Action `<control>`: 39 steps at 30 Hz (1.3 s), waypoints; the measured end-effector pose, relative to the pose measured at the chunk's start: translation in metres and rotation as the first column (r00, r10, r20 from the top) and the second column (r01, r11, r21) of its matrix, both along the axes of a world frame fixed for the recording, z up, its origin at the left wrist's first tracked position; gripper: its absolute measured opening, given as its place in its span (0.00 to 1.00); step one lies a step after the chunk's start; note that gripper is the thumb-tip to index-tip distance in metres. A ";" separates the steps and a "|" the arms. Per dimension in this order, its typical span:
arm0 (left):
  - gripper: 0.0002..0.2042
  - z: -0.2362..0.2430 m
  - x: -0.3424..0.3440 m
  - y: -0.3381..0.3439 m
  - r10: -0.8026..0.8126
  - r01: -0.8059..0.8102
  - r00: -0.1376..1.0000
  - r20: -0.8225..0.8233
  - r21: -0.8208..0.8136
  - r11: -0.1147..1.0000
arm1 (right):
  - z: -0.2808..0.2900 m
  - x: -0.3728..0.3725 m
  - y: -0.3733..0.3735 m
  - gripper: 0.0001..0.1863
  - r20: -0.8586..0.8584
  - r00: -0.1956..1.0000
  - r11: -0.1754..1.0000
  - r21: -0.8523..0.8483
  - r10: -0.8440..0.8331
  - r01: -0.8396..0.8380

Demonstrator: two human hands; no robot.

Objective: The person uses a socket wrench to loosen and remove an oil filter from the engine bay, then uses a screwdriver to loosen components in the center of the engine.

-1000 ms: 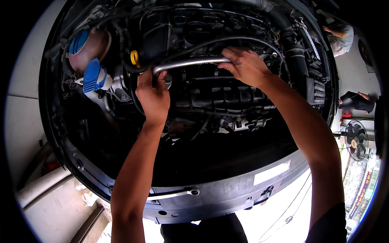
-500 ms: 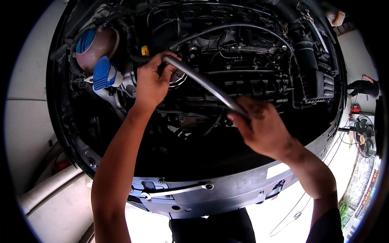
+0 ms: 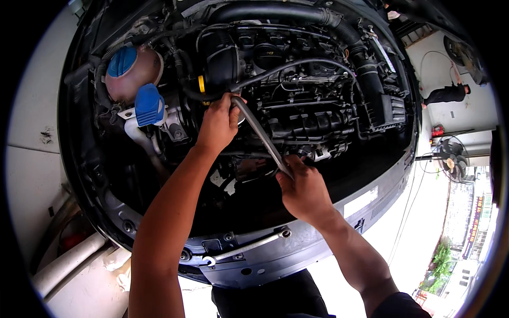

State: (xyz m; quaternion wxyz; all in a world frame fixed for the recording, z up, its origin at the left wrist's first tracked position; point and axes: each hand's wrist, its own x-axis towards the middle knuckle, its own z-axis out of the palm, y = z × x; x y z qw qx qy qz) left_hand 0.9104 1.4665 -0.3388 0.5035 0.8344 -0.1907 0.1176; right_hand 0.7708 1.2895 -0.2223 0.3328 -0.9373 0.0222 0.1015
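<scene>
My left hand [image 3: 218, 124] is closed around the bent upper end of a long grey L-shaped wrench [image 3: 260, 132], low over the engine. Its fingers hide the working end, so I cannot tell what it sits on. Lower and to the right, my right hand [image 3: 306, 192] wraps round the straight end of the handle. The handle slants from upper left to lower right between my hands. Just behind my left hand runs a black hose [image 3: 297, 62], and a yellow dipstick handle [image 3: 201, 84] stands close by.
A combination wrench [image 3: 246, 248] lies on the car's front crossmember [image 3: 318, 233]. Left in the bay are a pinkish reservoir [image 3: 143, 74] with a blue cap and another blue cap [image 3: 150, 105]. At far right are a standing fan [image 3: 452, 159] and another person [image 3: 445, 94].
My right hand has swung the handle end leftward, so the L-shaped wrench slants more steeply. My left hand stays at the bent end. The whole view has shifted too.
</scene>
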 end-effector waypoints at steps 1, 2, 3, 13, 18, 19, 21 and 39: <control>0.06 0.001 0.000 -0.008 -0.017 0.018 1.000 0.018 -0.040 0.999 | 0.002 -0.003 0.002 0.07 0.022 1.000 0.987 -0.159 -0.009 0.012; 0.06 -0.001 0.001 -0.016 0.002 0.000 0.998 0.055 -0.043 0.999 | 0.005 -0.008 0.010 0.08 -0.061 0.996 0.985 -0.164 -0.062 0.052; 0.06 -0.002 0.000 -0.023 0.019 -0.015 0.996 0.089 -0.046 0.999 | 0.006 -0.014 0.017 0.09 -0.144 0.982 0.981 -0.168 -0.123 0.098; 0.10 -0.022 -0.009 -0.023 0.129 -0.115 0.974 0.185 -0.084 0.990 | -0.035 0.001 -0.003 0.16 0.262 0.962 0.787 -0.609 0.077 0.103; 0.11 -0.034 -0.015 -0.034 0.345 -0.336 0.929 0.135 -0.090 0.938 | -0.044 0.065 -0.086 0.14 0.205 0.821 0.621 -0.754 0.532 -0.215; 0.12 -0.031 -0.016 -0.037 0.364 -0.359 0.912 0.189 -0.064 0.931 | -0.030 0.081 -0.087 0.14 -0.096 0.908 0.555 -0.763 0.409 -0.330; 0.12 -0.025 -0.021 -0.039 0.400 -0.409 0.902 0.163 0.021 0.912 | -0.023 0.120 -0.095 0.18 -0.264 0.911 0.573 -0.712 0.317 -0.405; 0.13 -0.022 -0.019 -0.046 0.555 -0.541 0.832 0.011 -0.210 0.815 | -0.049 0.224 -0.129 0.14 0.345 0.449 0.527 -0.758 0.824 -0.384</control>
